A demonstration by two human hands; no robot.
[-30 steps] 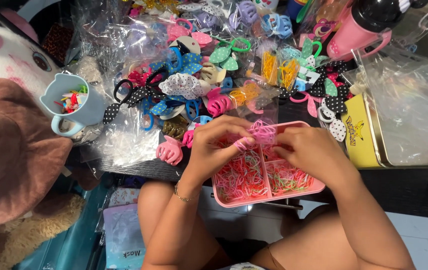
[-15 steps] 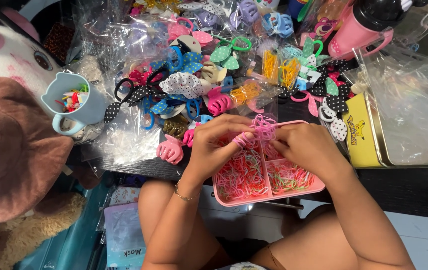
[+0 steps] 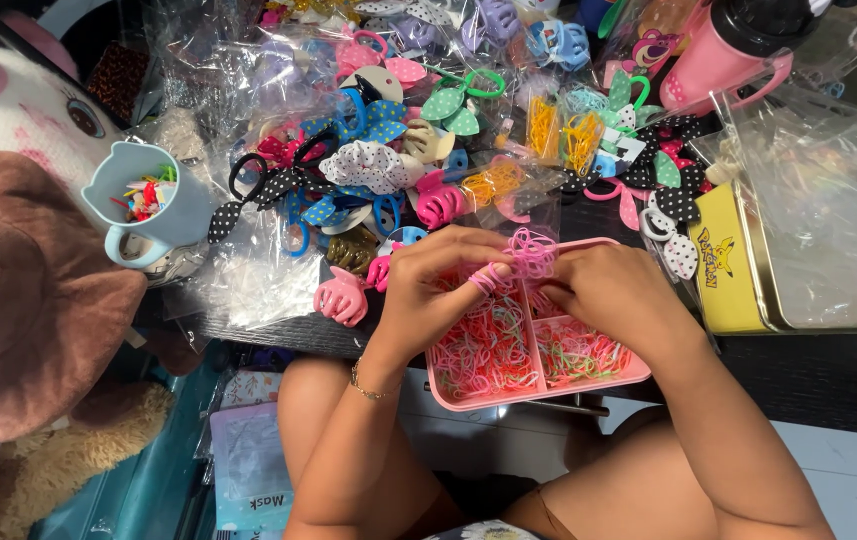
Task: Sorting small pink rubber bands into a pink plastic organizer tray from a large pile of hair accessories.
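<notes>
At frame centre, both hands pinch a bunch of pink elastic bands (image 3: 528, 250). The left hand (image 3: 438, 290) and right hand (image 3: 613, 290) hold it over the pink tray (image 3: 538, 385), so loose bands would fall in.

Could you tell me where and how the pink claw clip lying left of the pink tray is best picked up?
Pinch the pink claw clip across its rounded back, coming from above: its prongs point down-left, and its upper side looks free beside the left hand.

Pink elastic bands (image 3: 530, 250) between both hands.
</notes>
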